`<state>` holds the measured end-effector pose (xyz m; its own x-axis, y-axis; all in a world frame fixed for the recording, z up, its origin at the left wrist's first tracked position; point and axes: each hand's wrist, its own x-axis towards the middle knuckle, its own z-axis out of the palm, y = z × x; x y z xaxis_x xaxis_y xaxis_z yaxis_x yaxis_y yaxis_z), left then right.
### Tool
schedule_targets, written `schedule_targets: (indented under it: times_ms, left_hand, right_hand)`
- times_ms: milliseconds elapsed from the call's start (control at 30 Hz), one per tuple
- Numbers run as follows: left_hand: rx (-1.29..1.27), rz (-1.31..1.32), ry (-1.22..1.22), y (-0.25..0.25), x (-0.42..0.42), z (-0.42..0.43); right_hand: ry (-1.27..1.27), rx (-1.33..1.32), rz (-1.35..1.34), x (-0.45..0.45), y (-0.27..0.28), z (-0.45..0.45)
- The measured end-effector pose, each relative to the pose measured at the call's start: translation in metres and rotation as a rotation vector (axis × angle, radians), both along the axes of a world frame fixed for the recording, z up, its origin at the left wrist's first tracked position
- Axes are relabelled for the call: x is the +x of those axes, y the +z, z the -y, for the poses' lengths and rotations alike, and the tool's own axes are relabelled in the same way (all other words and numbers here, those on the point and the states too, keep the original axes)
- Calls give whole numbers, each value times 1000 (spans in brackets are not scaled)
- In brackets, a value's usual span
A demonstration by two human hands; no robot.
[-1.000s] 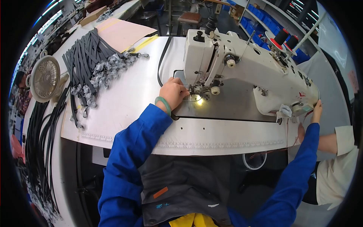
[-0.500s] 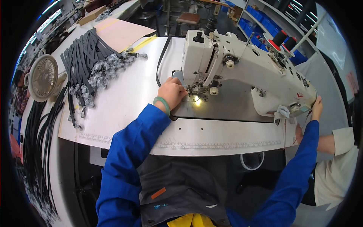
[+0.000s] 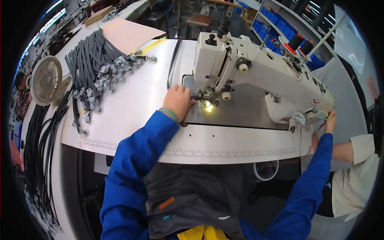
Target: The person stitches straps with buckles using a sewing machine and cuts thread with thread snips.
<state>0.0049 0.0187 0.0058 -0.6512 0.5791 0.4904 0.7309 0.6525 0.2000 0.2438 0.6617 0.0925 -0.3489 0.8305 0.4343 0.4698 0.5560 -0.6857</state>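
My left hand [image 3: 178,102] is beside the needle area of a white sewing machine [image 3: 256,64], fingers closed over a dark strap [image 3: 196,97]. The strap's near part reaches the presser foot [image 3: 206,95], where a small lamp shines; its other part loops up the table behind my hand. What lies beneath my palm is hidden. At the machine's right end, my right hand [image 3: 330,121] has its fingers curled on the handwheel [image 3: 332,105]. Thin red threads [image 3: 307,154] hang close by at the table edge.
Grey straps with plastic-wrapped hardware [image 3: 94,60] lie at left, near a small fan [image 3: 46,80] and long dark straps [image 3: 36,152]. Another person's hand [image 3: 315,141] touches the table's right end. Thread spools [image 3: 296,41] stand behind the machine.
My left hand has shifted slightly left and lies flatter, showing the strap at the presser foot. My right hand has slid down the handwheel. Red threads now show by the table edge.
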Motion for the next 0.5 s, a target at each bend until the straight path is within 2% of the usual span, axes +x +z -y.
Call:
schedule_targets:
  times_ms: [67,100,167,300,400,500]
  left_hand:
    - [-125,7,-62,6,24,3]
    - [-159,-72,-108,3,35,2]
    - [-182,-58,-170,4,55,-3]
    - [-59,28,-117,-1,59,-9]
    - [6,107,-96,-2,59,-9]
    - [30,147,-101,-1,57,-10]
  right_hand:
    - [26,44,-37,-1,-5,-20]
    - [37,60,-51,-1,-9,-23]
    - [23,52,21,2,-11,-23]
    - [8,-47,23,1,4,8]
    - [26,-61,-161,-5,-13,30]
    - [234,-164,-822,-26,-86,8]
